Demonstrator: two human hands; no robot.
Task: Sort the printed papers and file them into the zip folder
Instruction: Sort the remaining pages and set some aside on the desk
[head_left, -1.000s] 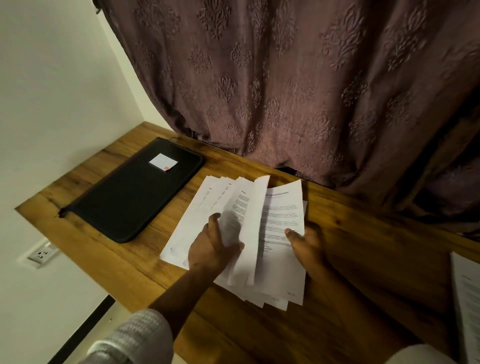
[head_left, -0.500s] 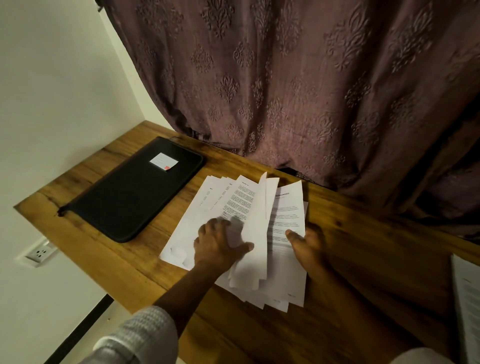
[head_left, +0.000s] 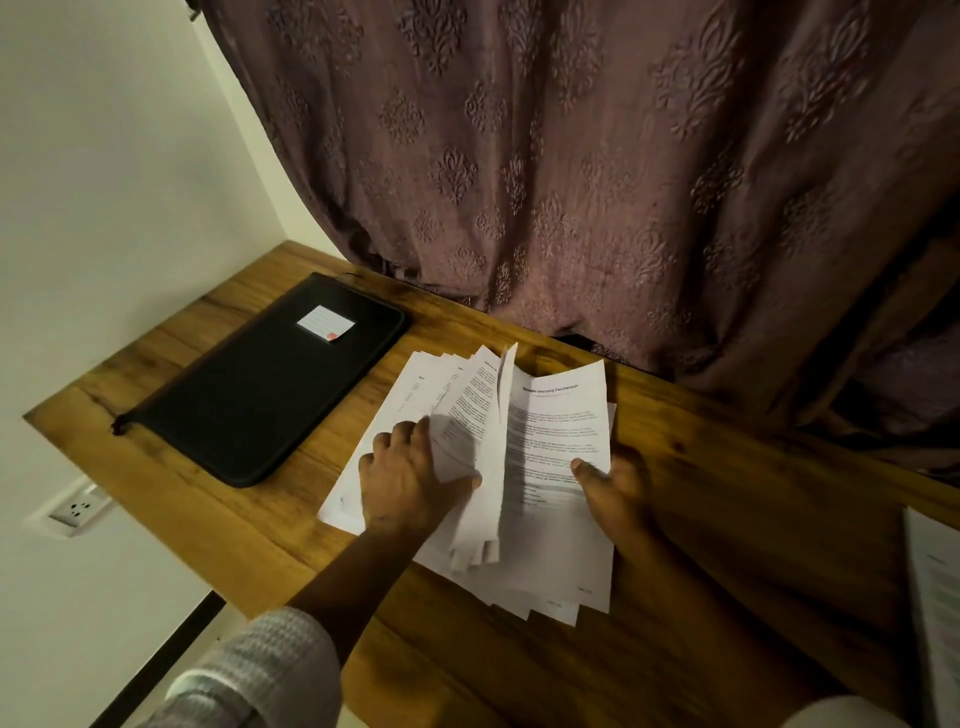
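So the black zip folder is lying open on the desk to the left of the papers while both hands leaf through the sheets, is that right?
Not quite. The black zip folder is closed, lying flat with its label facing up, as the head view shows. The rest holds: it sits on the desk to the left of the papers, and the left hand and right hand are both on the sheets.

Before you, the wooden surface carries three items: a closed black zip folder at left, fanned printed papers at centre, another sheet at right edge.
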